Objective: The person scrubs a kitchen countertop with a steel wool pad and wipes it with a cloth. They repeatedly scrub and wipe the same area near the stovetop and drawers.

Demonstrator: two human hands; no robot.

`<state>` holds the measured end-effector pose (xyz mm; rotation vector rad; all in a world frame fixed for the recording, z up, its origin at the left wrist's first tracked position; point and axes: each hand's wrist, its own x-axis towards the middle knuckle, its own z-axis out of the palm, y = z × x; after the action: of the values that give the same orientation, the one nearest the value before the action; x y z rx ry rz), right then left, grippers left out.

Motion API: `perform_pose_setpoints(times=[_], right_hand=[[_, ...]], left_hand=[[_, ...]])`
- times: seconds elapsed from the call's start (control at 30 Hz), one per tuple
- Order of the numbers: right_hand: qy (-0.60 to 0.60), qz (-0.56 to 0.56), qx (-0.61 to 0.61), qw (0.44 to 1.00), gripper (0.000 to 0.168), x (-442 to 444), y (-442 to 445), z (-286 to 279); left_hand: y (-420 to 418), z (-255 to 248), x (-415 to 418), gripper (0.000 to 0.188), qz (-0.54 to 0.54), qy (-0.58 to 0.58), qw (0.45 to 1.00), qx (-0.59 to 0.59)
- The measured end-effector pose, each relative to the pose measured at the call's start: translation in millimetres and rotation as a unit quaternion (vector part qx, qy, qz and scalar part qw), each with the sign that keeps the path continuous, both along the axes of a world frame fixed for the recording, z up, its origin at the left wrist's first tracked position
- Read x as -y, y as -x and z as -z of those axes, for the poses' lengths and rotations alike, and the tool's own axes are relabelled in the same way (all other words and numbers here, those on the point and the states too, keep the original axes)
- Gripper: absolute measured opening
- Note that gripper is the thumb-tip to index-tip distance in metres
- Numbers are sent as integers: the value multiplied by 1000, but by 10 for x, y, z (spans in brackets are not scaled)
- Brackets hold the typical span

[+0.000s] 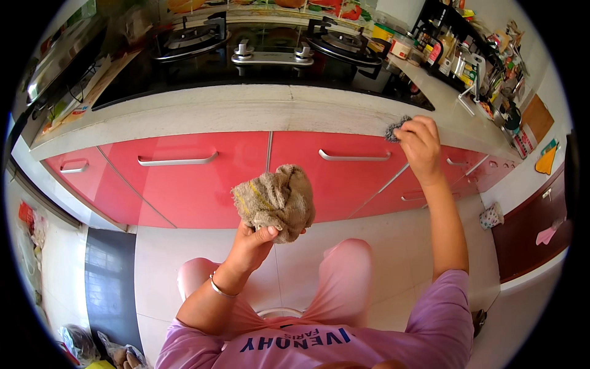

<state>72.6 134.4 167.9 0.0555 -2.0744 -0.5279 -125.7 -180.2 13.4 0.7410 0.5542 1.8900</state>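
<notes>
A crumpled brown terry cloth [279, 198] with yellow stripes is gripped by my left hand [256, 242], held up before the pink cabinet doors [207, 193]. My right hand [421, 145] pinches a small grey scouring pad [396, 129] at the front edge of the pale countertop [295, 106]. The pad overlaps that edge in the picture; whether it presses on it, I cannot tell. Above the edge lies the black glass gas hob [272, 76] with its two control knobs.
Bottles and jars [442, 50] crowd the counter's right side. A lidded pan [64, 60] stands at the far left, its handle jutting outward. Silver bar handles [355, 157] project from the cabinets. Plastic bags [120, 350] lie on the floor at lower left, and a patterned bin [491, 216] stands at right.
</notes>
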Motion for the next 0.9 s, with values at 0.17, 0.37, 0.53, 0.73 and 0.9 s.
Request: perform_pose_setpoints(times=[0.17, 0.37, 0.53, 0.73, 0.9], right_hand=[[-14, -56, 16, 998, 20, 419, 508, -25], [-30, -89, 30, 995, 16, 620, 824, 55], [-39, 8, 8, 999, 17, 203, 210, 274], [-9, -28, -7, 1000, 16, 392, 446, 303], [-8, -49, 6, 999, 16, 582, 673, 289]], left_hand=[[65, 51, 117, 77, -10, 9, 1000, 16], [77, -48, 149, 76, -29, -4, 999, 20], [89, -50, 145, 75, -14, -19, 1000, 16], [84, 45, 102, 73, -23, -8, 999, 28], [82, 40, 61, 71, 0, 6, 1000, 24]])
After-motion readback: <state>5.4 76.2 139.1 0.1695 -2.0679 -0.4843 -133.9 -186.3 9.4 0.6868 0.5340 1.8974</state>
